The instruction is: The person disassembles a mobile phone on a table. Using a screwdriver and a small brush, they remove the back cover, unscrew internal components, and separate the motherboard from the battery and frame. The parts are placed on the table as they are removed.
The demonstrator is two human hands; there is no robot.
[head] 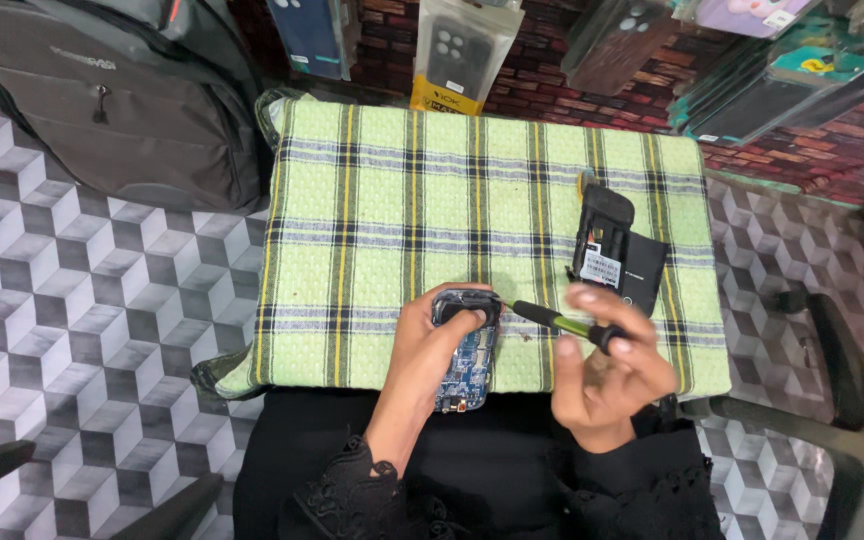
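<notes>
Clear hanging packages holding dark phone cases, one yellow-bottomed, are lining the brick wall at top. A white label is lying, seemingly, on a black phone part.

Black sleeves, lace-trimmed cuffs; black garment over lap.

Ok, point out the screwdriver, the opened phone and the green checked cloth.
screwdriver (564, 323), head view, on its green shaft.
opened phone (470, 358), head view, on its blue circuit board.
green checked cloth (372, 200), head view, on a bare part.
</notes>
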